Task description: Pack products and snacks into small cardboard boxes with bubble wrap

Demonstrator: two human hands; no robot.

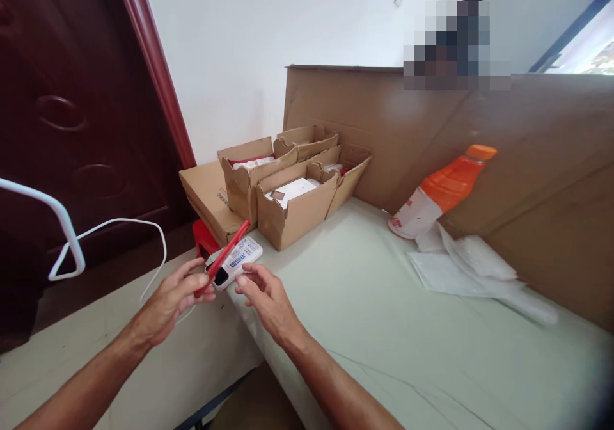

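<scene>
Far left: a white cable [119, 220] loops beside the lower work surface. Left hand [180, 295]: thumb and fingers closed on the near end of a slim red stick [226, 254]. Stick's long axis runs from this grip up and rightward, away from the person, its far end toward the cardboard bins [298, 215]. In view, it crosses over a white item with blue print [238, 265] at the table corner; whether the two touch, cannot tell.

Right hand [268, 295]: just right of the white item, to the right of the stick; fingers loosely curled, narrow gap to the thumb, nothing visible in the grip. Contact with the white item's edge: unclear. Left hand is the nearer to the stick, being on it.

Further right: tilted orange-capped bottle [440, 193], then clear plastic bags [472, 269].
</scene>
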